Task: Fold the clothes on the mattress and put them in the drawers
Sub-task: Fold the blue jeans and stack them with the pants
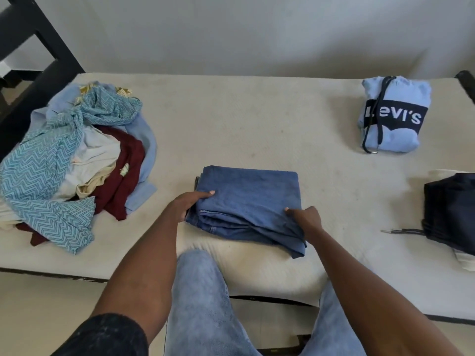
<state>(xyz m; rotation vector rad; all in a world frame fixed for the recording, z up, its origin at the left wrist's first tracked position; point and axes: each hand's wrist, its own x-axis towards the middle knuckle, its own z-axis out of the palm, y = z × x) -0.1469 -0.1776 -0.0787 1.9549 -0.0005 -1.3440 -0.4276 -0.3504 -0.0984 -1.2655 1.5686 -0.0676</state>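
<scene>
Knees (203, 291) in pale denim sit closest to me, at the mattress (257, 119) edge. My left hand (189, 204) grips the folded jeans (246, 204) at their left edge, thumb on top; my right hand (305, 218) pinches the near right corner. Jeans lie straight ahead, long axis left to right, both hands equally near. Unfolded pile (74, 160) sits left; folded hoodie (394, 114) far right.
</scene>
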